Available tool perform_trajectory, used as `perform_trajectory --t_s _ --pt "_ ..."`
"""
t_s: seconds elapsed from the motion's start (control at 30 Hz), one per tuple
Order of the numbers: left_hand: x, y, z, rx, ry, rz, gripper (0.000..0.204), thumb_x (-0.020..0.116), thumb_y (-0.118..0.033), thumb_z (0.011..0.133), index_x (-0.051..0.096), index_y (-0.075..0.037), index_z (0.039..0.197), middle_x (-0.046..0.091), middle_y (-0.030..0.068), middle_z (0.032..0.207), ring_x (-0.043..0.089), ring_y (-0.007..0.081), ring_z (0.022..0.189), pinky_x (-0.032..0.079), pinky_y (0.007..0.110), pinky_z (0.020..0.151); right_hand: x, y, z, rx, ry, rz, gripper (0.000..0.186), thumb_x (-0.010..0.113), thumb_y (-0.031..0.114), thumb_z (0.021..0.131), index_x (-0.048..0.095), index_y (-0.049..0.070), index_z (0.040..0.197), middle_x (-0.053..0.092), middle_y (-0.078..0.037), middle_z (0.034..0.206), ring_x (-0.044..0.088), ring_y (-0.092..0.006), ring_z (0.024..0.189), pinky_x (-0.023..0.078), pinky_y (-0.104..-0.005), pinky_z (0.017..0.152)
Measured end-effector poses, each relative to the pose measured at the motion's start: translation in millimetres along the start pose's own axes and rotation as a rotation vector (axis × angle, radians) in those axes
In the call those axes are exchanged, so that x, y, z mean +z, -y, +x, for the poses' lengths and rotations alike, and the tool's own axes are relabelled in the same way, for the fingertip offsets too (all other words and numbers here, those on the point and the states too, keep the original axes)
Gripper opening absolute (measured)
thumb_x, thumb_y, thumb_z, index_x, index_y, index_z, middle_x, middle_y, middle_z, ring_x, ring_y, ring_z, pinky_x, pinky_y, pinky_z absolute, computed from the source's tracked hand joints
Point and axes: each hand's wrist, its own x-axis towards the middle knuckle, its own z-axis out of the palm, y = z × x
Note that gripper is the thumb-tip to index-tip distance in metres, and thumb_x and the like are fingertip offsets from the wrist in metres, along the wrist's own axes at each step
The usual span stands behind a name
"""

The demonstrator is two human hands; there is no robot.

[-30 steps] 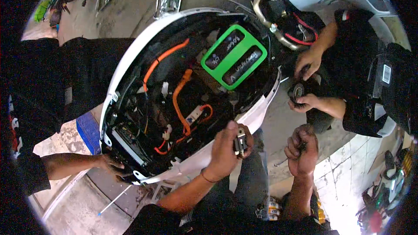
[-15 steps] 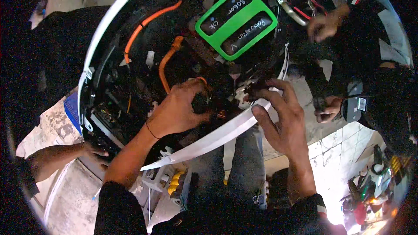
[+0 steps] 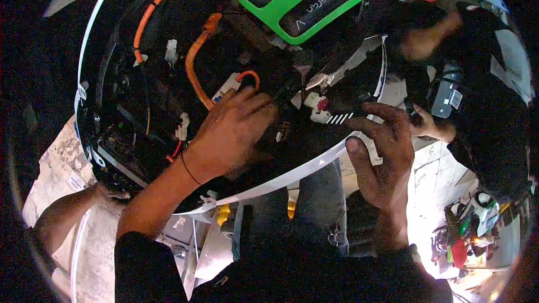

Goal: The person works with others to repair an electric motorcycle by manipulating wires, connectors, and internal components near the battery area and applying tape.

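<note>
My left hand reaches into a dark vehicle bay, its back turned up and its fingers bent downward. The fingertips are lost in shadow, so whether they grip anything is unclear. Right beside its knuckles lie a pale connector block and a short loop of orange cable. My right hand hovers at the right end of the curved white rim, thumb and fingers apart with nothing between them. Left of its fingertips sits a white plastic connector with a red part.
A green-framed black cover with handwriting lies at the far side. Thick orange cables run through the bay. Another person's blurred hand is at the right, near a dark device. Another forearm reaches in at lower left.
The view has shifted, moving the green-framed cover upward. My left hand has turned back-up, uncovering the pale connector block. My right hand has come away from the white connector, uncovering it.
</note>
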Motion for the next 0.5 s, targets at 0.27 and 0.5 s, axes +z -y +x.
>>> perform_trajectory --t_s 0.27,0.5 --pt "-8.4 8.6 12.8 0.21 -0.021 0.135 0.053 0.08 -0.024 0.055 0.062 -0.008 0.103 0.066 0.0061 0.1 0.056 0.0267 0.102 0.041 0.048 0.097 2.3 -7.8 -1.9 -0.018 -0.065 0.052 0.023 0.069 0.019 0.08 0.07 0.004 0.098 0.058 -0.017 0.112 0.057 -0.0286 0.1 0.047 -0.0374 0.083" --pt "-9.1 6.8 23.7 -0.025 -0.044 -0.35 0.039 0.081 -0.013 0.057 0.061 -0.012 0.09 0.067 0.0007 0.092 0.06 0.0243 0.09 0.04 0.047 0.099 3.3 -15.4 -2.9 -0.038 -0.082 0.088 0.025 0.069 0.023 0.082 0.07 0.002 0.097 0.058 -0.018 0.113 0.058 -0.0266 0.096 0.047 -0.0369 0.081"
